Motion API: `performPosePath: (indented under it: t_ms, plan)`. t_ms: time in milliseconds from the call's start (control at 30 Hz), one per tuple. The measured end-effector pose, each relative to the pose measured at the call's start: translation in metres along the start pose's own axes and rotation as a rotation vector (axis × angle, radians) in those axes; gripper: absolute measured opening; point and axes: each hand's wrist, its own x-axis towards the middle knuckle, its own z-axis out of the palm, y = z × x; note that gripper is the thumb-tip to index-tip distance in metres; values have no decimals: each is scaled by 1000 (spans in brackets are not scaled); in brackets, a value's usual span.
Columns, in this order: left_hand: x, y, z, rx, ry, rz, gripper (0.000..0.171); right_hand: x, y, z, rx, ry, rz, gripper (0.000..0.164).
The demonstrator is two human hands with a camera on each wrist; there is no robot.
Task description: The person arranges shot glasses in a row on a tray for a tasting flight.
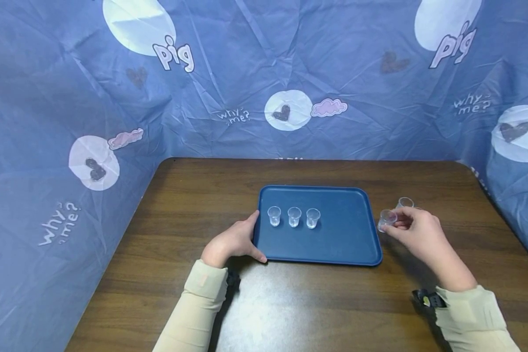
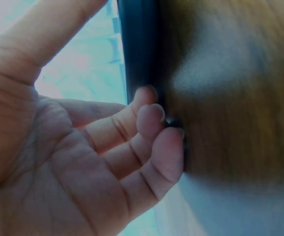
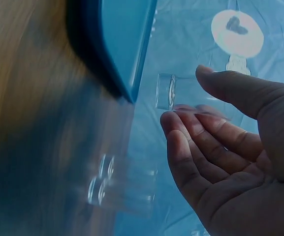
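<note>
Brown wood (image 1: 290, 313) spreads across the lower centre, before the left hand (image 1: 234, 240), thumb and fingers spread against the left edge of the blue tray (image 1: 345, 239). Right of centre — just beside the tray's right edge — the right hand (image 1: 422, 233) pinches a clear cup (image 1: 384, 221), mouth up, long axis near vertical. Three upright cups (image 1: 294, 216) stand mid-frame, with room between them and that edge.

Blue creased cloth (image 1: 229, 83) behind brown wooden table (image 1: 334, 298); white circles (image 1: 298, 106), pink clouds (image 1: 329, 107), "pig" lettering (image 1: 173, 53) on cloth.
</note>
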Motion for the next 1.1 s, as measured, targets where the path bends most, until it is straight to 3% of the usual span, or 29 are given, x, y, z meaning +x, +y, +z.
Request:
performPosePath:
  t_ms: [633, 1100]
  plan:
    - [0, 0, 0, -3, 6, -1, 132, 20, -40, 37, 68, -138, 31, 28]
    - [-1, 1, -1, -4, 4, 2, 132, 32, -50, 62, 95, -155, -2, 26]
